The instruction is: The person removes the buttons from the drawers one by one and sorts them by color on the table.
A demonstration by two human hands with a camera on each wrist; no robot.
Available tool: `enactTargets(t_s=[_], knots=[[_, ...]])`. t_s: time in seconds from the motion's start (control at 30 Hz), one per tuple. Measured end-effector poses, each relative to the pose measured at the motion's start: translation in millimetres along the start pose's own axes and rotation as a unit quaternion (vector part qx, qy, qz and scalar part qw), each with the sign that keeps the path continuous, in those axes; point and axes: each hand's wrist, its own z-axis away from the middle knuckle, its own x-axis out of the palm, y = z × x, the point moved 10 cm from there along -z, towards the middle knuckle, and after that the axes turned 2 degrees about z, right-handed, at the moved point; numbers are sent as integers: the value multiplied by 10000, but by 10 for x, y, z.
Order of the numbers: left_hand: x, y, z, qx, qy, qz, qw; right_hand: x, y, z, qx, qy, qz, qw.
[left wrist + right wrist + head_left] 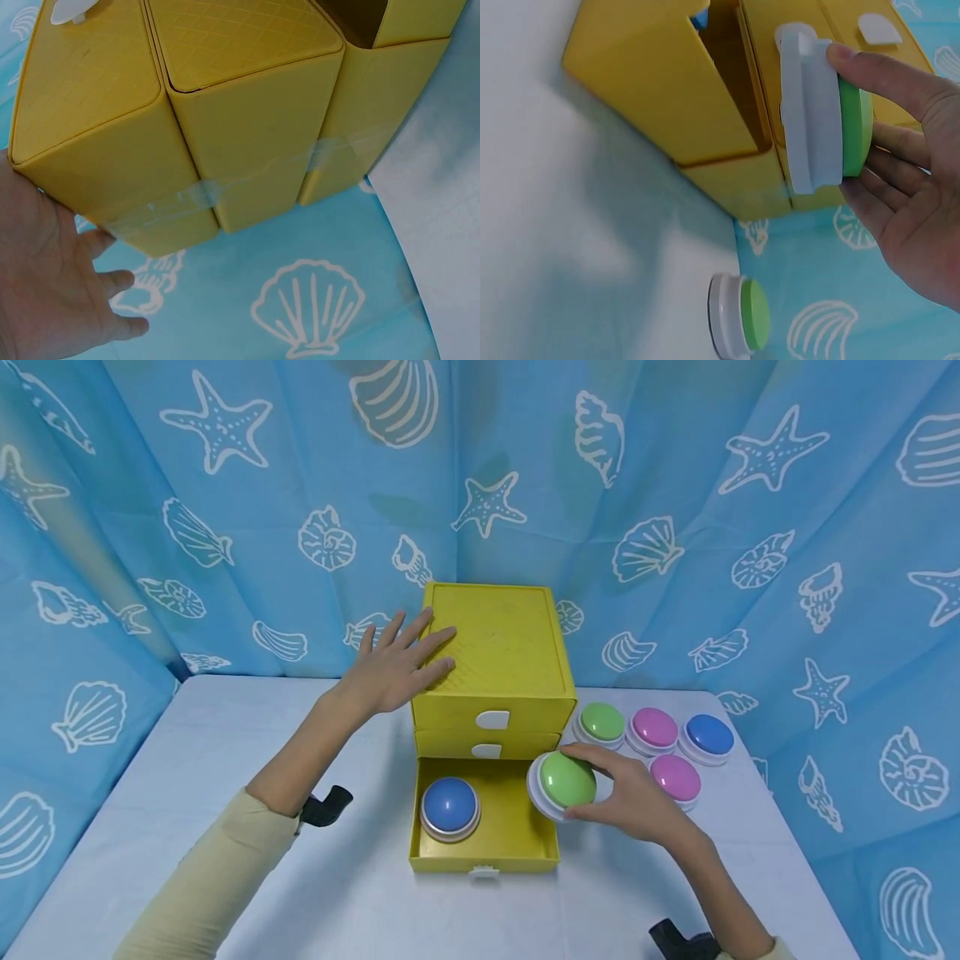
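My right hand (637,793) holds a green push button with a white base (567,779) between thumb and fingers, at the right edge of a pulled-out bottom drawer (517,847). In the right wrist view the green push button (814,112) is tilted on its side, with the fingers round its rim. A blue push button (450,804) sits in the left part of that drawer. My left hand (393,668) rests with spread fingers on the top left edge of the yellow drawer cabinet (495,643). The left wrist view shows this hand (52,277) against the cabinet's side.
Right of the cabinet stand a green button (603,722), a pink button (655,727), a blue button (710,735) and another pink button (677,777), partly behind my right hand. A blue curtain with white shells (487,460) hangs behind the white table (315,893).
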Motion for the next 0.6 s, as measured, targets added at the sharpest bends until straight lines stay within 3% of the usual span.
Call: enactTargets(t_s=[0.37,0.6], knots=[[-11,6,4,-1,15,-11,10000,-189,307,16,224,-30,154,9996],[-6,10,8,23,10,-51,10000,-208,504,-49,93,-131,41,9999]])
